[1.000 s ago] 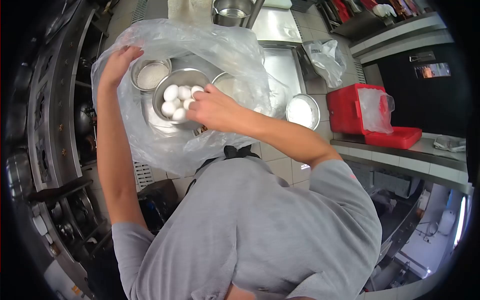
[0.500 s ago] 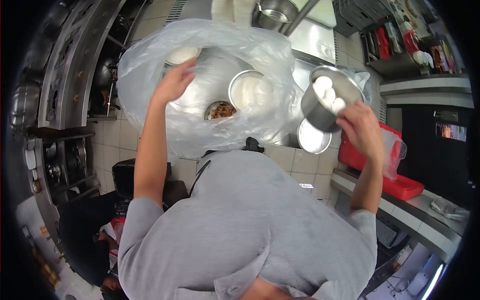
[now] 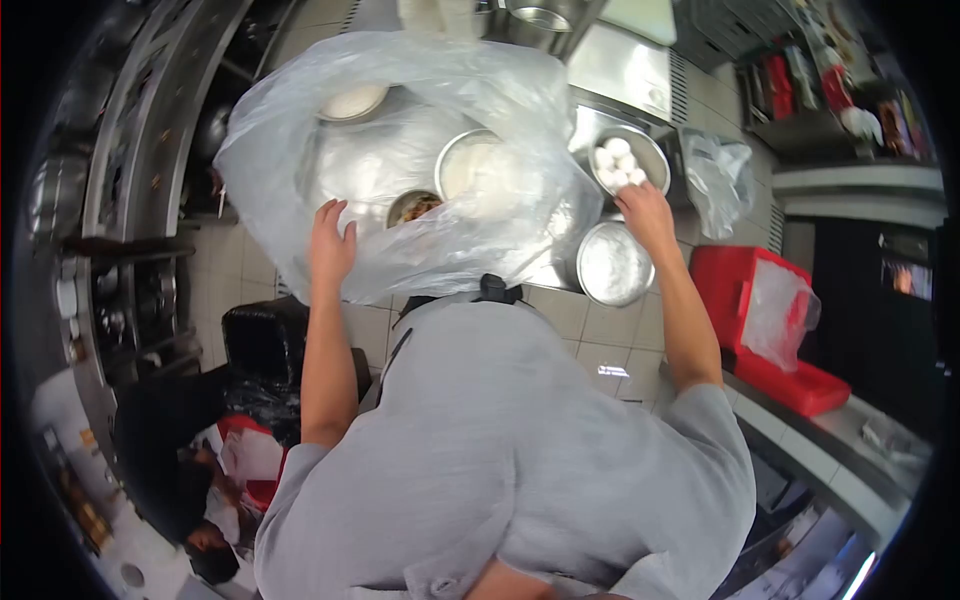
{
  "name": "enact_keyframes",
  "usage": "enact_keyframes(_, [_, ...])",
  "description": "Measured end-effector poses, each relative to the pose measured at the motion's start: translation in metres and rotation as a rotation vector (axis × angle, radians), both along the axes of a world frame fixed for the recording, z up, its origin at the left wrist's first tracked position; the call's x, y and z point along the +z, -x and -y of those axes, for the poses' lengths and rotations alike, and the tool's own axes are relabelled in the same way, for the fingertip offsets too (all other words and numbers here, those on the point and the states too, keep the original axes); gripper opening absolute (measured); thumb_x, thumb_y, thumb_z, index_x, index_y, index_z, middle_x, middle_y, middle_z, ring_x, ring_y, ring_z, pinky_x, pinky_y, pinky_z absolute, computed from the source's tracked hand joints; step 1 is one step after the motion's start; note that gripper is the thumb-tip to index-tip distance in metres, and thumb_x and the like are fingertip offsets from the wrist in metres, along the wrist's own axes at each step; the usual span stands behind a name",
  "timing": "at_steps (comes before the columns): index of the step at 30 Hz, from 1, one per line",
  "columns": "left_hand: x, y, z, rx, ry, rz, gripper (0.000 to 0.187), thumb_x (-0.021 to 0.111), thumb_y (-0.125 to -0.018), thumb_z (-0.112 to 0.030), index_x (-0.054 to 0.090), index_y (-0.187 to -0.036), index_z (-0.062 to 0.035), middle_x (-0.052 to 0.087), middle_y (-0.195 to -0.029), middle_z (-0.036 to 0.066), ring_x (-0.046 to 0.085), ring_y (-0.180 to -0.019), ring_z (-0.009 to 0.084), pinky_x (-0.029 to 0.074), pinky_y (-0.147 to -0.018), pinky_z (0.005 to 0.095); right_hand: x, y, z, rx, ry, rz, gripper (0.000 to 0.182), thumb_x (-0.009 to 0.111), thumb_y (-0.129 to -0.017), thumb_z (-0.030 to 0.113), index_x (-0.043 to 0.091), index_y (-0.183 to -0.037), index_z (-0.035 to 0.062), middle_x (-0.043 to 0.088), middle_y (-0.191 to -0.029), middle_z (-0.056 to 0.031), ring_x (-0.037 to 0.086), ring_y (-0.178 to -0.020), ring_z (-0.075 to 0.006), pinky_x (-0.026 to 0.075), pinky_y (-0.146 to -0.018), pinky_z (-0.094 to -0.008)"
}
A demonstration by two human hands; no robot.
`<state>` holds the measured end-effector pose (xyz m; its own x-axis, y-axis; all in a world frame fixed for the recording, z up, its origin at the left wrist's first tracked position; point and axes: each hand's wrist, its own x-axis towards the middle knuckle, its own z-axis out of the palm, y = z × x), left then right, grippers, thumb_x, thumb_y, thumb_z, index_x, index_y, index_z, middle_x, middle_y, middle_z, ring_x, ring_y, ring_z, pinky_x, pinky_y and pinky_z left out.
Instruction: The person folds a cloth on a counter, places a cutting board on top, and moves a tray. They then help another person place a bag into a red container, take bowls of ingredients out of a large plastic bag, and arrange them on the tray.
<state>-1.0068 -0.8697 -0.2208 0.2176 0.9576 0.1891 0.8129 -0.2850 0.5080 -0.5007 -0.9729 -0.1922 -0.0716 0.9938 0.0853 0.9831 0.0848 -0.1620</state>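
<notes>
My right hand (image 3: 645,208) grips the near rim of a metal pot (image 3: 653,155) that stands upright and holds several smooth white balls (image 3: 617,160). Closer to me, a round metal container (image 3: 614,264) has white powder in it. My left hand (image 3: 332,243) is empty, fingers apart, over the near left part of a clear plastic bag (image 3: 262,140) spread across the metal table. Within the plastic's opening are a small bowl of brown, chopped food (image 3: 414,207), a larger bowl with pale contents (image 3: 468,165) and another pale-filled bowl (image 3: 352,102).
A red box (image 3: 722,285) with plastic hanging from it stands on the counter at right. Crumpled clear plastic (image 3: 716,180) lies beyond the pot. A person in dark clothes (image 3: 165,450) is low at the left, beside a black-wrapped object (image 3: 262,345). Metal pans (image 3: 540,18) stand at the far side.
The pot of white balls has gone from raised and tilted to upright, farther from me and left, with my right hand still at its rim. My left hand has drawn back toward me.
</notes>
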Motion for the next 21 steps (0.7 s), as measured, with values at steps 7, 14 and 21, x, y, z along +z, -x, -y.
enact_keyframes(7, [0.034, -0.006, 0.017, -0.010, 0.344, 0.051, 0.044, 0.066, -0.078, -0.031, 0.058, -0.110, -0.0017, 0.060, -0.108, 0.015, 0.058, -0.099, 0.0337, 0.043, -0.088, 0.0395, 0.069, 0.061, -0.023, 0.027, -0.001, -0.430, 0.018, 0.056, -0.074, -0.005, 0.063, -0.090, 0.0011, 0.063, -0.098, -0.0139, 0.061, -0.091, -0.0312, 0.048, -0.081, -0.0369])
enact_keyframes(14, [0.057, -0.025, 0.027, -0.563, 0.640, -0.252, 0.032, 0.066, -0.077, -0.030, 0.064, -0.100, -0.0079, 0.065, -0.084, 0.009, 0.062, -0.085, 0.0273, 0.047, -0.075, 0.0402, 0.054, 0.261, -0.103, 0.285, 0.522, -1.263, 0.015, 0.054, -0.085, 0.007, 0.064, -0.095, 0.0011, 0.066, -0.099, -0.0096, 0.063, -0.087, -0.0181, 0.049, -0.080, -0.0295])
enact_keyframes(21, [0.019, 0.004, -0.009, -0.901, 0.565, -0.213, 0.013, 0.058, -0.081, -0.017, 0.064, -0.084, -0.0060, 0.065, -0.085, 0.009, 0.060, -0.084, 0.0298, 0.046, -0.073, 0.0427, 0.018, 0.194, -0.060, -0.318, 1.100, -0.571, 0.031, 0.055, -0.084, 0.026, 0.064, -0.098, -0.0006, 0.064, -0.081, -0.0087, 0.064, -0.070, -0.0163, 0.053, -0.060, -0.0287])
